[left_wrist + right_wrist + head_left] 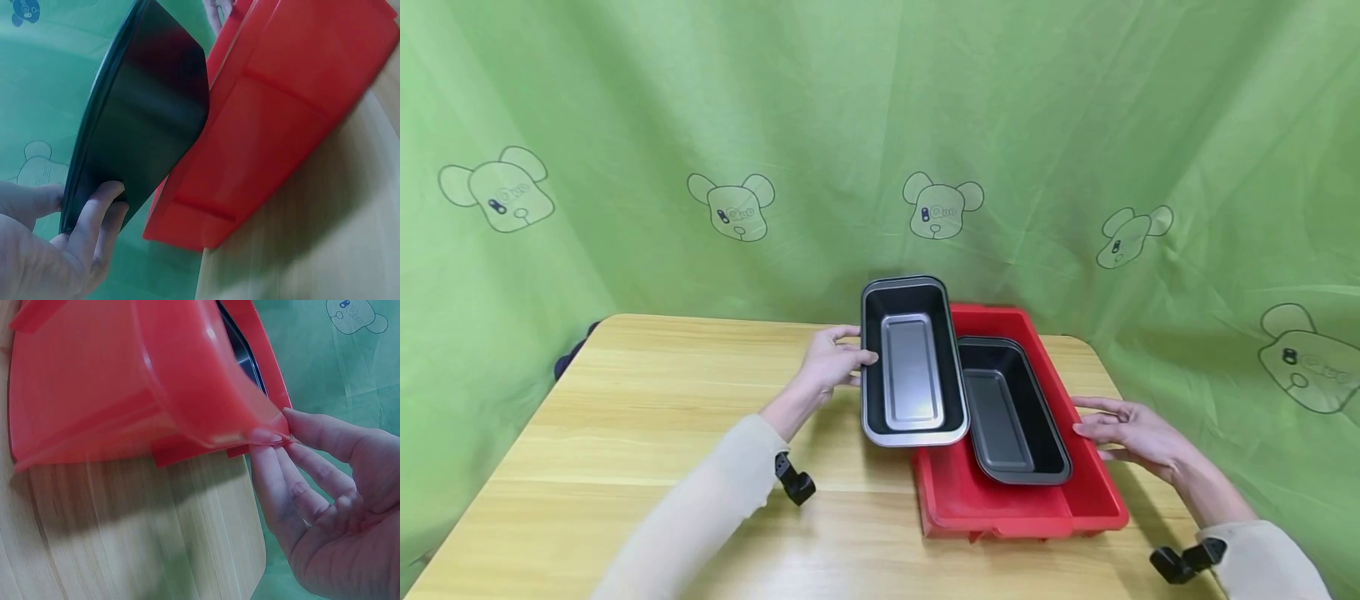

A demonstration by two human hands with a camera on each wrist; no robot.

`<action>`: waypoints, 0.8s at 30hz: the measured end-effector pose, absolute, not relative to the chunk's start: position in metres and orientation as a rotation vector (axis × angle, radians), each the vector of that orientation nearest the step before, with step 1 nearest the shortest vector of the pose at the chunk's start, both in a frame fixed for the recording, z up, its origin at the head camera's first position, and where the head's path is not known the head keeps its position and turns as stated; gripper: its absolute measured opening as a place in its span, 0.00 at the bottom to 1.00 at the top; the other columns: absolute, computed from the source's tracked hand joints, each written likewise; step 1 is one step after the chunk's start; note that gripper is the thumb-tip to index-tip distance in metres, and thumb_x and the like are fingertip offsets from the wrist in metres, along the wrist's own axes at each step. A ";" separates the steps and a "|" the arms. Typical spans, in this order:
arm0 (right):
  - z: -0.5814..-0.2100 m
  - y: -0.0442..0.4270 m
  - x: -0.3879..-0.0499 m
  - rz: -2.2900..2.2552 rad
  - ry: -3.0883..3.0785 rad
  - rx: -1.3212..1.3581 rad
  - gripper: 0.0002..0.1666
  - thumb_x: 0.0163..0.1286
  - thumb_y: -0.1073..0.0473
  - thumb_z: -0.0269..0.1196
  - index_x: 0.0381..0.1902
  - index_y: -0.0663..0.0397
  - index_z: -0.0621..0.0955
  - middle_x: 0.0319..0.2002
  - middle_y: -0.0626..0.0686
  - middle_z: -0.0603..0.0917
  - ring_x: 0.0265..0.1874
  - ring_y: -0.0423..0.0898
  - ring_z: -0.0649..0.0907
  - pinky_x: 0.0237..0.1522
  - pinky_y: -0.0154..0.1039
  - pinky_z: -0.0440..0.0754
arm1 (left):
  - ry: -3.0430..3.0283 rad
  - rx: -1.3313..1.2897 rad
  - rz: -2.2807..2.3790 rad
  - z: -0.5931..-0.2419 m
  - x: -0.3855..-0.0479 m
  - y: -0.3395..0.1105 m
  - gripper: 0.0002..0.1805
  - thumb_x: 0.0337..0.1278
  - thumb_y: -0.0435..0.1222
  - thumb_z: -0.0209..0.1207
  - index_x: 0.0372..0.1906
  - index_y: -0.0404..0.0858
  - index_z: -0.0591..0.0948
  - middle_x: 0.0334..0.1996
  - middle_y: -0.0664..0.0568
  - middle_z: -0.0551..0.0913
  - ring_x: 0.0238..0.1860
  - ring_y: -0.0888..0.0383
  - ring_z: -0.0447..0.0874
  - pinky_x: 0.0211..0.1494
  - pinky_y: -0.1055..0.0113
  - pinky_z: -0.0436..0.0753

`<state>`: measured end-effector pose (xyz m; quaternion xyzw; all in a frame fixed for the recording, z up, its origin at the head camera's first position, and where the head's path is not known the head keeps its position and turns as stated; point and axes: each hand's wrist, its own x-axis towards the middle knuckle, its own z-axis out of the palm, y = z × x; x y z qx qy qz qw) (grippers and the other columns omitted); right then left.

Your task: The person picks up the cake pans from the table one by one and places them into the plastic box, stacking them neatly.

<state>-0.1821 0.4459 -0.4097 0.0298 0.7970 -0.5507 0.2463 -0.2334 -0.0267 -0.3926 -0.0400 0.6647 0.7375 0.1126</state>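
My left hand [833, 360] grips a dark loaf pan [912, 367] by its left rim, thumb on the inside edge and fingers against the outer wall. That pan is raised and tilted over the left side of a red plastic bin [957, 492]. In the left wrist view its dark underside [147, 94] shows close to the bin's wall [250, 137]. Inside the bin lies a second loaf pan [1000, 417], its left part hidden behind the raised one. At the bin's right rim, my right hand [1138, 433] pinches the edge between thumb and fingers.
The bin stands on the right part of a light wooden table [700, 375]. Behind the table hangs a green curtain [820, 125] with printed bear heads. A small black device [793, 479] sits at the left wrist, another [1187, 560] at the right.
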 end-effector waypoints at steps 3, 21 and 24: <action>-0.410 0.445 -0.182 -1.497 2.177 0.075 0.20 0.78 0.56 0.63 0.62 0.25 0.81 0.45 0.40 0.92 0.45 0.39 0.91 0.48 0.40 0.93 | 1.950 -0.114 2.164 -0.392 -0.234 -0.021 0.33 0.56 0.21 0.66 0.69 0.33 0.77 0.55 0.31 0.88 0.33 0.56 0.89 0.28 0.69 0.92; -0.409 0.444 -0.183 -1.484 2.180 0.082 0.22 0.78 0.56 0.63 0.66 0.30 0.80 0.45 0.39 0.92 0.45 0.39 0.90 0.47 0.40 0.93 | 1.927 -0.097 2.181 -0.392 -0.237 0.017 0.30 0.55 0.19 0.66 0.66 0.31 0.79 0.50 0.32 0.90 0.29 0.57 0.88 0.22 0.74 0.88; -0.409 0.444 -0.182 -1.475 2.189 0.092 0.26 0.78 0.56 0.64 0.71 0.37 0.77 0.45 0.39 0.92 0.45 0.39 0.90 0.48 0.40 0.93 | 1.926 -0.100 2.182 -0.393 -0.236 0.024 0.30 0.55 0.19 0.66 0.65 0.31 0.79 0.49 0.32 0.90 0.28 0.58 0.88 0.21 0.74 0.87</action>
